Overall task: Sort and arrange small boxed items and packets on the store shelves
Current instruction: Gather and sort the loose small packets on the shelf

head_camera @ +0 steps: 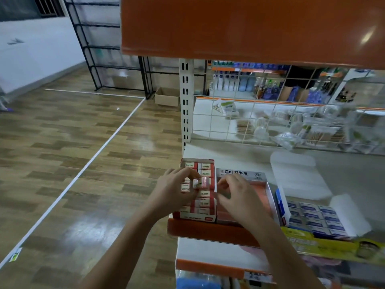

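Observation:
A red display box (195,216) of small pink and white eraser packets stands at the left end of the white shelf (239,157). My left hand (175,188) hovers over it and pinches a small pink packet (200,183) with its fingertips. Beside it on the right lies a second open carton (268,190) with a grey Korean-lettered flap and a salmon interior. My right hand (239,197) is over that carton with its fingers curled; whether it holds anything is hidden. Further right stands a box of blue packets (316,217).
An orange shelf (250,28) overhangs close above. A white wire grid (270,122) backs the shelf, with bagged cotton swabs behind it. A cardboard box (167,98) sits on the wooden floor at left. Lower shelves with an orange edge (208,230) lie below my arms.

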Available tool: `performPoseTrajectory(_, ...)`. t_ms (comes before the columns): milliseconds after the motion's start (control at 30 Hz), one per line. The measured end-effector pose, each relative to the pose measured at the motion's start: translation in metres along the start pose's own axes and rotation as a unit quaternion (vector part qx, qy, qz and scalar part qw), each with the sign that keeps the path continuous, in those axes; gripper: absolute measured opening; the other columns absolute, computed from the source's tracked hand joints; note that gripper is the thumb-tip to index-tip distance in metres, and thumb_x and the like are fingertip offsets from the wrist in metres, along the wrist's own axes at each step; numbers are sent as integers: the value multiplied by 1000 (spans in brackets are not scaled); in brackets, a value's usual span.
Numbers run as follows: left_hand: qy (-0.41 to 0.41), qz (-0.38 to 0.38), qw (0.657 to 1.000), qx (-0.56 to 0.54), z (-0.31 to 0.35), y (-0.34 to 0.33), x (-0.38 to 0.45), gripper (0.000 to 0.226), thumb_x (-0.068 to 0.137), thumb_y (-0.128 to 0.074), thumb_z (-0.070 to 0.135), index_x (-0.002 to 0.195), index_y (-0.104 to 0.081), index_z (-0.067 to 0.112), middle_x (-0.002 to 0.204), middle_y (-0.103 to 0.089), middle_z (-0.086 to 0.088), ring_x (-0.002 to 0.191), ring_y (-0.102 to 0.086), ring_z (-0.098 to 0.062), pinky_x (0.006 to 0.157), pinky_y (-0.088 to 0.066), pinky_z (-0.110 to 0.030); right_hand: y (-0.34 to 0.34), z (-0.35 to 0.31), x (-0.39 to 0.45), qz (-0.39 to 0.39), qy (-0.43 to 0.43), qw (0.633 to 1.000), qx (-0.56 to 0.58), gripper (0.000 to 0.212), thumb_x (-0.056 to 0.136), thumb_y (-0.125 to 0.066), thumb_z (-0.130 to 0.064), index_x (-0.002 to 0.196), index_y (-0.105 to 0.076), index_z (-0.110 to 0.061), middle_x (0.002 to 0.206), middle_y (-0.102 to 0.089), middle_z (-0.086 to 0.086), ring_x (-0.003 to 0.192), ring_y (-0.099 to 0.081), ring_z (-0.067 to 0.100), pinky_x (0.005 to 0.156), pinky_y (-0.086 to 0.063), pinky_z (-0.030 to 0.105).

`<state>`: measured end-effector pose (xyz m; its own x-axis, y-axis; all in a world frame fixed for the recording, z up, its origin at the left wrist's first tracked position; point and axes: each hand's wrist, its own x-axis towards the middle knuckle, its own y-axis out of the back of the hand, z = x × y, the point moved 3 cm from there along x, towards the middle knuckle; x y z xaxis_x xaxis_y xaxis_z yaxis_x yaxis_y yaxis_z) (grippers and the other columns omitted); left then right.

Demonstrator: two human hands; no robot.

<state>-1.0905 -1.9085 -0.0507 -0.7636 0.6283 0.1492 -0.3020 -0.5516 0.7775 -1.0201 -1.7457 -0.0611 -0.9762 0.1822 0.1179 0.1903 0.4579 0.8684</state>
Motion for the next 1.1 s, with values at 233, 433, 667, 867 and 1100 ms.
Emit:
performPoseTrajectory(233,-1,-9,987,160,-2,-22,8,35,85,-58,47,118,-55,35,129,-51,13,121,-34,-13,99,-28,-34,-5,2,-10,-45,-34,998,23,20,90,-56,-41,101,-52,-24,99,-53,-10,89,-51,3,78,-46,20)
performPoseTrajectory(433,-21,9,981,192,3,-22,9,32,85,-59,43,114,-56,31,124,-55,11,118,-37,-15,93,-26,-33,-8,3,-10,-66,-44,996,28,21,91,-55,-41,102,-54,-24,100,-57,-10,89,-54,3,79,-49,22)
performPoseTrajectory(667,-7,-26,971,239,7,-24,17,32,86,-56,48,115,-54,34,125,-51,8,120,-37,-15,97,-29,-34,3,0,-12,-74,-11,997,28,19,93,-51,-39,96,-55,-21,92,-55,-8,82,-52,6,68,-40,18)
performPoseTrajectory(867,-56,-14,973,222,62,-27,27,34,89,-44,52,110,-61,32,116,-57,6,114,-44,-18,94,-31,-35,57,7,-26,3,63,998,30,13,93,-54,-24,100,-61,-16,95,-59,-4,86,-53,7,80,-46,22)
performPoseTrajectory(1100,-126,-30,968,215,172,-87,57,34,94,-41,48,120,-56,31,127,-55,4,119,-44,-19,96,-33,-35,130,96,-74,79,-19,994,-74,26,93,-55,-25,117,-57,-17,113,-58,0,109,-51,16,87,-42,26)
